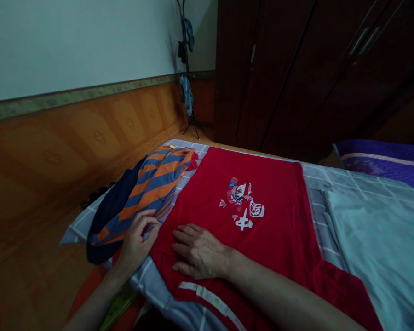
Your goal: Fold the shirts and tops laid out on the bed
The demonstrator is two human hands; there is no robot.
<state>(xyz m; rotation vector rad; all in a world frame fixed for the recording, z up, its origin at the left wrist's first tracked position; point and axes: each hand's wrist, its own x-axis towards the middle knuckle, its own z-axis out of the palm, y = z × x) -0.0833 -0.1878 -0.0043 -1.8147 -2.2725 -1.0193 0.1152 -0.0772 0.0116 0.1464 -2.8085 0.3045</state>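
Note:
A red T-shirt (276,184) with a white and coloured print lies spread on a grey checked sheet (200,151), its neckband toward the bottom edge. My right hand (202,252) rests palm down on the shirt near the neckband, fingers lying flat and slightly apart. Just left of the shirt's edge is my left hand (140,236), its fingers curved, with a gap between thumb and forefinger and nothing held in it. Beyond that hand lies an orange and blue striped garment (155,184), with dark blue cloth (115,207) along its left side.
Folded pale green cloth (376,234) lies at the right on the sheet. Purple bedding (382,161) is behind it. A dark wardrobe (279,69) stands at the back, beside a coat rack (187,59). An orange-brown panelled wall (89,133) runs along the left.

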